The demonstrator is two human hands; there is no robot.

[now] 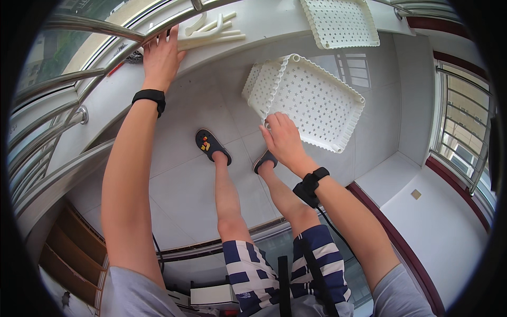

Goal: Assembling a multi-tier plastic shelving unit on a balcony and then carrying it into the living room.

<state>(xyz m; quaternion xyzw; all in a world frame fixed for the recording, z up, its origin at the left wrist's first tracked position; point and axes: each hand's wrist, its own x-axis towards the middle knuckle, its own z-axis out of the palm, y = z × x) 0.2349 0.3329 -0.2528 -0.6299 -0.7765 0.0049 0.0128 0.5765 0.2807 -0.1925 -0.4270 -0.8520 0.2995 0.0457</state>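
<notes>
My left hand [160, 62] reaches to the window ledge, fingers stretched out and slightly apart. Its thumb side lies against the near ends of several white plastic tubes [219, 38], some straight and some curved; whether it touches them firmly is hidden. My right hand [285, 140] is closed on the near left corner of a white plastic shelf tray [322, 100], which has star-shaped holes and a scalloped rim. Another perforated white piece [259, 87] shows along its left side, partly covered by it.
A second white star-holed tray [340, 24] rests at the far ledge. Metal railings [68, 87] run along the left, near a red thin object [114, 69]. My feet in dark clogs [208, 143] stand on grey floor tiles [185, 185]. A cable [335, 227] hangs from my right wristband.
</notes>
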